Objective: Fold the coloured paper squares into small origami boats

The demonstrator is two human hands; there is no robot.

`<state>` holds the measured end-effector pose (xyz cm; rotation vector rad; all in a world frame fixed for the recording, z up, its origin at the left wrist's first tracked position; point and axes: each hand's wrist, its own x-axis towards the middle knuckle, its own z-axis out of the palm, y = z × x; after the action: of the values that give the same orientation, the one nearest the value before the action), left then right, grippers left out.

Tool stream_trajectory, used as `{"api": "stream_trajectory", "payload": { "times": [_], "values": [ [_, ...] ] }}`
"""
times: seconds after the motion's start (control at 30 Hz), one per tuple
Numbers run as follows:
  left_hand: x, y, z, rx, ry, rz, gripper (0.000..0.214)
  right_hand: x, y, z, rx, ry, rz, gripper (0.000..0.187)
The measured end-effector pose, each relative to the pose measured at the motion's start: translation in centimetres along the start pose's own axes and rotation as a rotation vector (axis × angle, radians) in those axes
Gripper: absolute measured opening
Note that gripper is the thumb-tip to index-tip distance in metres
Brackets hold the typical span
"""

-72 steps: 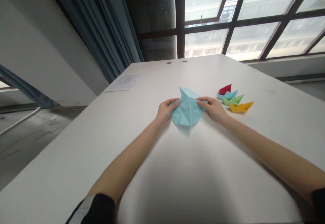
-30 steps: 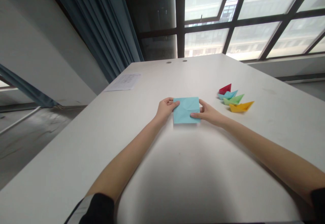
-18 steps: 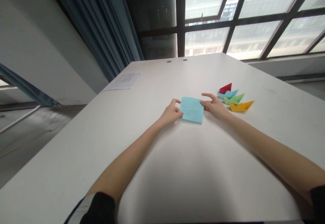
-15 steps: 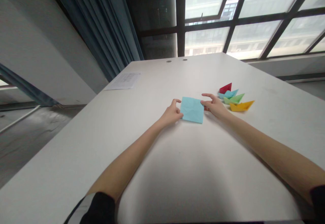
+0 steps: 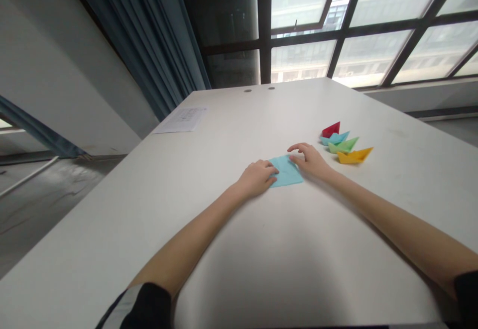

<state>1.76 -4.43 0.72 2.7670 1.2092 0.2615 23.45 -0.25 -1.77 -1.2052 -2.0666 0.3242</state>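
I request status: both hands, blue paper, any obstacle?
Left hand on blue paper, right hand at its far edge. Paper lying on table. Four paper boats aside, right.

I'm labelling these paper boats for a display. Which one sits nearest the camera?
The yellow boat, at the near end of the row; the green boat, blue boat and red boat each lie farther back.

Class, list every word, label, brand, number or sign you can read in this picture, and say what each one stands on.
No text can be read.
White rectangular paper sheet, at left: rows of print, too small and blurred to read.
Light-blue folded paper square: no text visible.
Four coloured folded-paper boats: no text visible.
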Motion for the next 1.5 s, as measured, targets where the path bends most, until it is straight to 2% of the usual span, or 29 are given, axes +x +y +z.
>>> {"api": "stream_trajectory", "payload": {
  "times": [0.07,0.17,0.33,0.53,0.63,0.77,0.97,1.07,1.3,1.43,1.5],
  "values": [
    [0.0,0.1,0.4,0.096,0.036,-0.078,0.028,-0.1,-0.2,0.1,-0.071,-0.041,-0.109,0.018],
    [-0.1,0.4,0.8,0.195,0.083,-0.162,0.031,-0.5,-0.6,0.3,-0.136,-0.173,-0.207,0.020],
    [-0.2,1.2,1.1,0.253,0.118,-0.224,0.038,-1.0,-0.8,0.7,-0.242,-0.252,-0.238,0.025],
    [-0.1,1.4,1.2,0.259,0.111,-0.274,0.036,-1.0,0.0,0.8,-0.285,-0.244,-0.210,0.030],
    [0.1,0.5,1.3,0.250,0.125,-0.273,0.030,-1.2,0.3,0.9,-0.269,-0.226,-0.178,0.030],
    [0.1,-1.2,1.7,0.190,0.183,-0.305,0.028,-1.5,0.5,1.1,-0.309,-0.133,-0.061,0.031],
    [0.2,-2.3,2.2,0.094,0.205,-0.418,0.040,-1.7,0.7,1.3,-0.343,-0.071,0.058,0.034],
    [0.2,-2.3,2.2,0.080,0.199,-0.413,0.038,-1.7,0.8,1.2,-0.312,-0.053,0.040,0.030],
    [0.1,-2.2,2.0,-0.003,0.279,-0.382,0.030,-1.8,0.9,1.0,-0.207,0.015,-0.027,0.019],
    [0.1,-2.0,1.8,-0.020,0.313,-0.325,0.019,-1.7,0.9,0.9,-0.162,0.004,-0.091,0.024],
    [0.0,-2.0,1.9,-0.018,0.320,-0.287,0.021,-1.7,0.9,0.9,-0.156,-0.001,-0.108,0.028]
  ]
}}
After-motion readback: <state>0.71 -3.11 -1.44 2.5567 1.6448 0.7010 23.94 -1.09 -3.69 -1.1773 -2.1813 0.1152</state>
